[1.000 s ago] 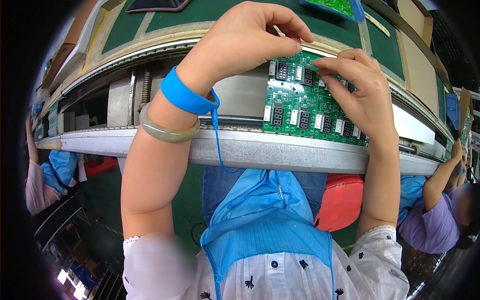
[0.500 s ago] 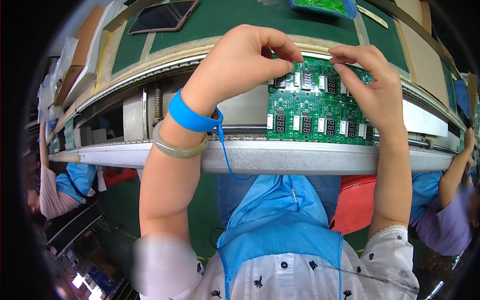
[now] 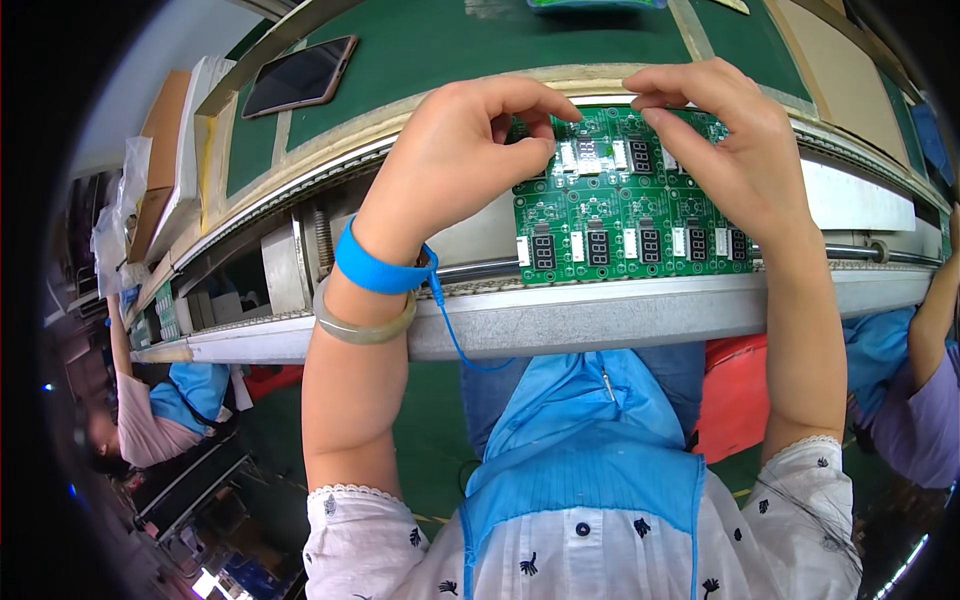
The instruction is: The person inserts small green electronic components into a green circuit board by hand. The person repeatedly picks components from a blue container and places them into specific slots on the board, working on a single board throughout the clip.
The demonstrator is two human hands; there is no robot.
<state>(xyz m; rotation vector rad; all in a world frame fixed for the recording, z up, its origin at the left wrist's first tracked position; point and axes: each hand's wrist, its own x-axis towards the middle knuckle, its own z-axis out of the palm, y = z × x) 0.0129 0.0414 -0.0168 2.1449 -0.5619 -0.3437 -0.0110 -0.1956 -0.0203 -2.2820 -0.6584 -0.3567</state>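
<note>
A green circuit board panel lies across the rails of a conveyor, carrying several black digit displays and white connectors. My left hand is over its far left corner, fingers curled, with the index fingertip apart from the thumb and nothing visible between them. Over the far right part of the panel hovers my right hand. Its thumb and bent fingers come together near the far edge; whatever they hold, if anything, is too small to see. A blue wrist strap with a cord circles my left wrist.
The near metal rail runs between me and the panel. Beyond the far rail, a phone lies on a green surface, with a blue tray at the top edge. Other people sit on both sides, and a cardboard box stands at left.
The view has shifted, so the phone and blue tray sit differently in it. Both hands stay over the panel's far edge; the left index fingertip and thumb are farther apart.
</note>
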